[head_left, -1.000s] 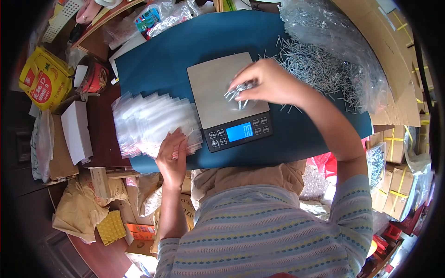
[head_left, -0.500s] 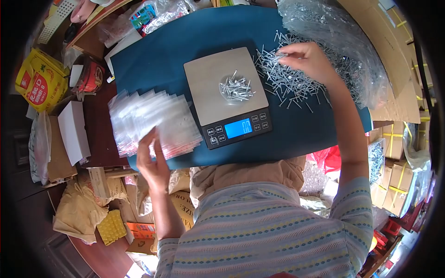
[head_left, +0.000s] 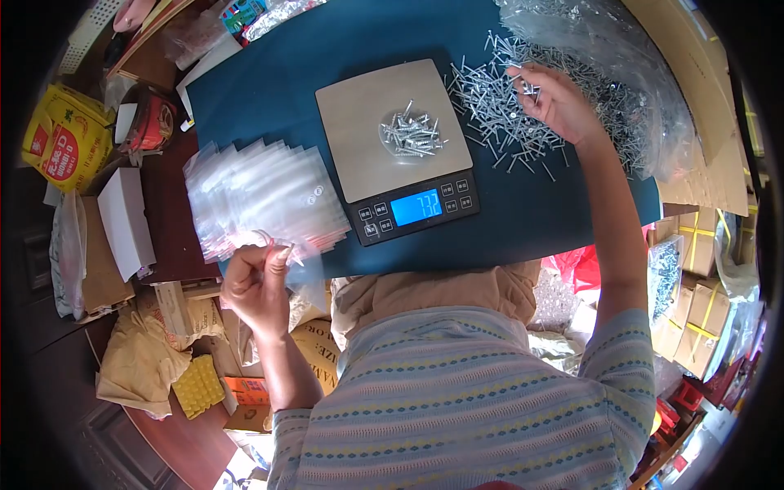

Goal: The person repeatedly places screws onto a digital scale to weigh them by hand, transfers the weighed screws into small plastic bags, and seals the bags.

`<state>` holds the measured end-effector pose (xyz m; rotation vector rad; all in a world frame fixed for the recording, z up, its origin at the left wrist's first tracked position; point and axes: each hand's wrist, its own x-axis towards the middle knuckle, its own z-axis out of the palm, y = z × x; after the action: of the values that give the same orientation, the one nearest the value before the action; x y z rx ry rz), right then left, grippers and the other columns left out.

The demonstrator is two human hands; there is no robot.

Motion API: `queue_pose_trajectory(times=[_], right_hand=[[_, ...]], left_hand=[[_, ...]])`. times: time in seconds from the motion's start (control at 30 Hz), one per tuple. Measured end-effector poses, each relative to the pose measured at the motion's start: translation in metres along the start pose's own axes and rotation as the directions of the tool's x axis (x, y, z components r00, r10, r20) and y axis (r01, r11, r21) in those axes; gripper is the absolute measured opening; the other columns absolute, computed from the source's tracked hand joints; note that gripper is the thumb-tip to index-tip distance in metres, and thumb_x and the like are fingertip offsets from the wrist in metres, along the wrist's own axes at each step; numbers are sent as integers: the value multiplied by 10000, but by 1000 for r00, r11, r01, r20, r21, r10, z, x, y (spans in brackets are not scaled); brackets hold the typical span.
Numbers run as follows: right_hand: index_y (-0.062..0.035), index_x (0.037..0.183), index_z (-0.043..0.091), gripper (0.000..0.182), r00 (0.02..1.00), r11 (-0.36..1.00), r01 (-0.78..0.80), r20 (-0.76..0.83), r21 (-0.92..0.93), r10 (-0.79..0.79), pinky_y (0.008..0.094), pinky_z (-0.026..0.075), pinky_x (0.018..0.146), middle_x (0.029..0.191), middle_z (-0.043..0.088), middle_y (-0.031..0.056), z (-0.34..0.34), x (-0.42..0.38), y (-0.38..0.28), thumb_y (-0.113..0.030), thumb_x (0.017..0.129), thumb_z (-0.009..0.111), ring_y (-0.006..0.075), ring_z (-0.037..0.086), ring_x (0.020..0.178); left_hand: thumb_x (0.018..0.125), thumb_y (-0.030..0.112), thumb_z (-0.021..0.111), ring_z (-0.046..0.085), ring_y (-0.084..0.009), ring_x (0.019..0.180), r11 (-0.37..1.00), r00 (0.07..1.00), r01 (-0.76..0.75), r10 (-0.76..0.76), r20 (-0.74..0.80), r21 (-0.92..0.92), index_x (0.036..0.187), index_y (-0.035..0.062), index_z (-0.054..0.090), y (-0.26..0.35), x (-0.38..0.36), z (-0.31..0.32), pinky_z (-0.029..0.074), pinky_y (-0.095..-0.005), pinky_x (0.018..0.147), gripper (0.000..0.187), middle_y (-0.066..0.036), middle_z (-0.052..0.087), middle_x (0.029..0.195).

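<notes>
Two bare hands are busy at the blue counter. On the left, beside the fanned bags, the left hand has its grip pinched on a thin clear bag. Screws sit on the scale, whose digits look smeared. The right hand curls round loose screws at the pile. I'd call it gathering and weighing; lifting these calls for a snug grip. Fingers hide how many it has.

The blue-green tabletop supports a digital scale near its centre. Overlapping clear bags lie left; loose screws lie right.
</notes>
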<state>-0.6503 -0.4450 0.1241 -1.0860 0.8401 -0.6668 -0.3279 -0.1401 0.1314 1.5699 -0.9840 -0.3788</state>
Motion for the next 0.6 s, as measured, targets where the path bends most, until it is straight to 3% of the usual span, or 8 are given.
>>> queue_pose_trajectory(times=[0.03,0.13,0.23,0.33,0.37,0.47,0.6], right_hand=[[-24,1097,614,238,998,999,10,-69,-35,-12,212,465,687,934,594,-5,4,-1,2,-183,921,602,72,534,796],[-49,1089,638,222,999,988,10,-51,-156,-18,197,461,690,964,614,-4,2,-1,5,-207,938,598,53,540,808],[-44,1123,648,261,999,901,-38,-15,-432,35,214,468,730,1015,641,-1,4,-2,-2,-232,951,594,61,563,828],[-34,1159,646,296,957,576,254,115,-777,-266,231,466,759,1046,672,23,5,3,6,-239,951,596,82,584,858],[-37,1150,661,290,947,423,222,92,-879,-308,238,462,778,1056,691,59,6,0,4,-227,937,612,90,599,899],[-47,1071,702,241,924,335,237,106,-912,-367,237,468,742,975,709,76,7,0,2,-214,907,647,84,615,845],[-35,1061,705,255,963,370,123,21,-921,-268,253,485,657,840,704,69,19,-5,-9,-190,858,704,88,620,704]], left_hand=[[838,54,733,483,-22,579,1000,1000,-15,15,16,27,805,7,621,0,0,3,374,-159,539,126,11,585,673],[837,43,730,509,-24,597,991,998,-52,46,51,127,837,-3,636,-8,-3,3,406,-162,552,105,-1,616,719],[834,42,733,538,-32,623,990,994,-64,52,101,124,860,-13,641,-5,-4,5,450,-169,566,111,-14,638,756],[832,43,736,553,-37,639,986,989,-86,67,131,143,868,-18,641,-5,-4,5,467,-175,575,118,-22,642,765],[831,43,737,557,-39,644,984,987,-93,72,141,153,871,-20,641,-5,-5,4,472,-177,578,121,-26,643,769],[829,41,739,564,-45,650,977,984,-115,88,153,179,870,-20,640,-4,-5,4,474,-181,580,123,-30,645,775],[827,45,741,566,-53,647,978,983,-118,91,159,175,873,-22,640,-3,-5,4,475,-185,585,130,-33,646,775]])
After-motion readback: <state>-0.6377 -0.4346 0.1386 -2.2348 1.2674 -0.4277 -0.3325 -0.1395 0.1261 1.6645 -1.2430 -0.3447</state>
